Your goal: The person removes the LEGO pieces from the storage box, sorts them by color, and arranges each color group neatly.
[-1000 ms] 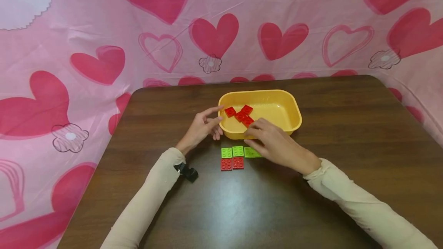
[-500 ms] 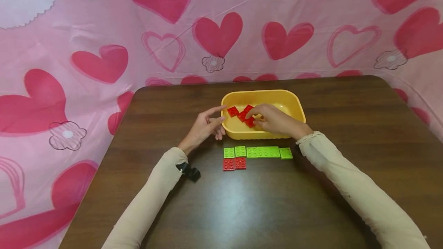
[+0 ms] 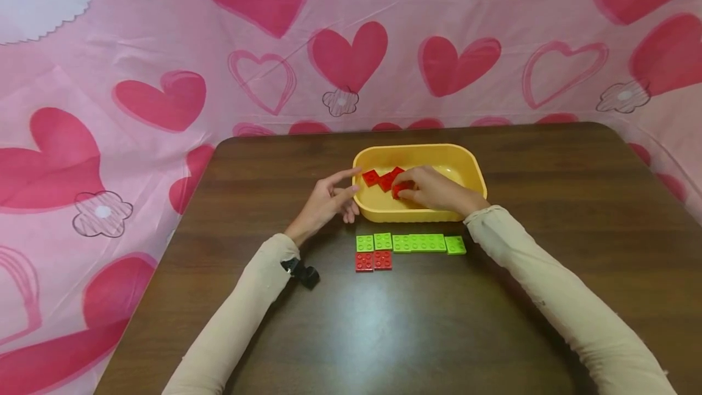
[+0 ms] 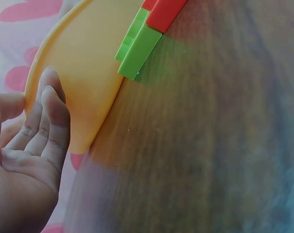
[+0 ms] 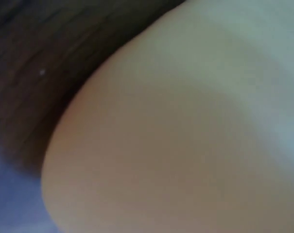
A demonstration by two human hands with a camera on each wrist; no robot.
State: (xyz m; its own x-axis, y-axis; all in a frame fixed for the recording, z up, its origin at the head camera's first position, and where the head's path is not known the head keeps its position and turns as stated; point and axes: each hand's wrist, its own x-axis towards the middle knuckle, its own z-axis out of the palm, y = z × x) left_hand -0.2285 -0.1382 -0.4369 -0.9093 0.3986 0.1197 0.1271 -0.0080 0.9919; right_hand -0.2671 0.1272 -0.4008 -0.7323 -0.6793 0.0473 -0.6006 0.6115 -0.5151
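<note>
My right hand is inside the yellow tub in the head view. Its thumb and fingers pinch a red toy building brick, partly hidden by the fingers. Several other red bricks lie to the left of it on the tub floor. At the tub's left end, my left hand touches the wall with extended fingers, also visible beside the orange-looking wall in the left wrist view. The right wrist view is blurred and shows mostly a pale rounded surface.
In front of the tub, a row of green bricks lies on the dark wooden table. Two red bricks sit against the left end of that row. A pink cloth with hearts hangs behind the table.
From near the green row, my right hand has moved up and into the tub, and now pinches a red brick there. The green row has come into full sight. My left hand stays at the tub.
</note>
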